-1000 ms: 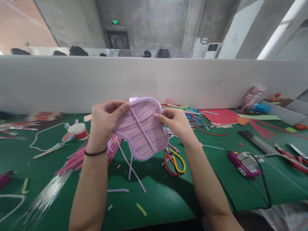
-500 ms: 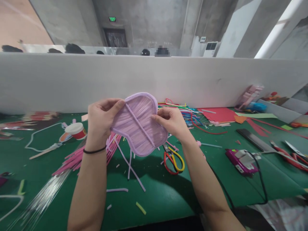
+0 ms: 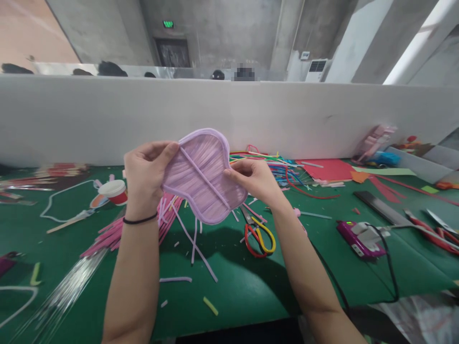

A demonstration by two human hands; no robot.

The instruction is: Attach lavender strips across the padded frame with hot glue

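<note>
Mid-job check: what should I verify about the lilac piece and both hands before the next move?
1. Left hand grips lilac piece by one edge: ok.
2. Right hand pinches the opposite edge: ok.
3. Piece lifted off the green mat: ok.
4. Centre rib fixed along its whole length: cannot tell.
5. Scissors lie on the mat, untouched: ok.
6. Glue gun hot: cannot tell.

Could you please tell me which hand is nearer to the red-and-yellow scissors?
Right. The right hand is just above the scissors; the left hand is across the lilac piece, farther off.
</note>
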